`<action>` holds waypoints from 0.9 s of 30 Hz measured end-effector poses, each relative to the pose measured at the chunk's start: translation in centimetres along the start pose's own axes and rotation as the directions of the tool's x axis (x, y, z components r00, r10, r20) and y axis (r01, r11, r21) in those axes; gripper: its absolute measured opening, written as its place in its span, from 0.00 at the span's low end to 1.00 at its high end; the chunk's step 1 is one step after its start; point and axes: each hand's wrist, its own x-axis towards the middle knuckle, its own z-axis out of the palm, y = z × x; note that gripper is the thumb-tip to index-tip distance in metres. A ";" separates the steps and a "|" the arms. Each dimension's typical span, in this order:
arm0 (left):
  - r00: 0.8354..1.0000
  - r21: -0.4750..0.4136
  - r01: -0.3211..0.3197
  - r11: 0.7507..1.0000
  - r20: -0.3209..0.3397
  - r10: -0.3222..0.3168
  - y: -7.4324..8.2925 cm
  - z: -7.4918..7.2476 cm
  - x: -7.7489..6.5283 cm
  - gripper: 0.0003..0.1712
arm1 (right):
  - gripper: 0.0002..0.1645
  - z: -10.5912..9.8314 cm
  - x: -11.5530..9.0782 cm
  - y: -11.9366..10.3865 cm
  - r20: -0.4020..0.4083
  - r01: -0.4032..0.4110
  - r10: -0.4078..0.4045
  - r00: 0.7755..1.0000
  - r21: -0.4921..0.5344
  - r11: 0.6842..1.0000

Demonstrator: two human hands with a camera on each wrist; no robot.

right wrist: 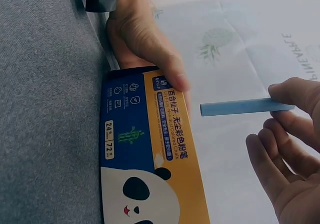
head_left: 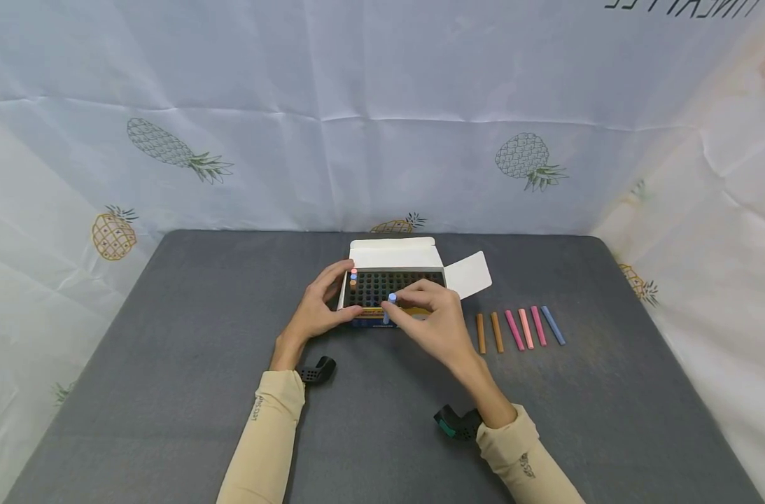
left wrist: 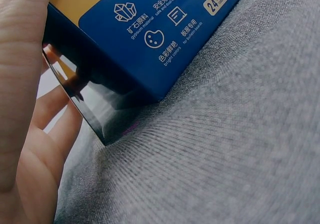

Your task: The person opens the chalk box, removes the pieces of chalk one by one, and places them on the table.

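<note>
A chalk box (head_left: 368,323), blue and yellow with a panda on its front, stands with its lid up and a holed insert showing. My left hand (head_left: 313,311) grips its left end, thumb along the front edge and fingers at the far side. Between thumb and fingertips my right hand (head_left: 441,325) pinches a light blue chalk stick (right wrist: 235,106). In the head view that stick is upright, just before the box's front edge; the right wrist view shows it apart from the box. Three chalk ends, pink, blue (head_left: 353,277) and orange, poke from the insert's left column.
Right of the box several chalk sticks lie in a row: two brown (head_left: 497,332), then magenta (head_left: 514,330), pink (head_left: 525,329), magenta and blue (head_left: 553,325). A white side flap (head_left: 469,274) juts out rightward. The grey tabletop (head_left: 168,392) meets a pineapple-print cloth (head_left: 369,168).
</note>
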 end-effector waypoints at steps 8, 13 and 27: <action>1.000 -0.001 -0.016 1.000 -0.001 0.016 -0.1 -0.1 -0.2 0.48 | 0.05 -0.6 -0.9 0.5 0.004 0.003 -0.003 1.000 -0.008 1.000; 1.000 0.019 -0.015 1.000 -0.007 0.015 0.0 -0.1 -0.2 0.47 | 0.05 -1.1 -1.5 0.7 -0.019 0.000 0.000 1.000 0.001 1.000; 1.000 0.003 -0.004 1.000 -0.004 0.004 0.0 0.2 -0.3 0.49 | 0.04 -2.3 -2.6 2.2 -0.049 -0.035 0.037 0.998 0.034 0.999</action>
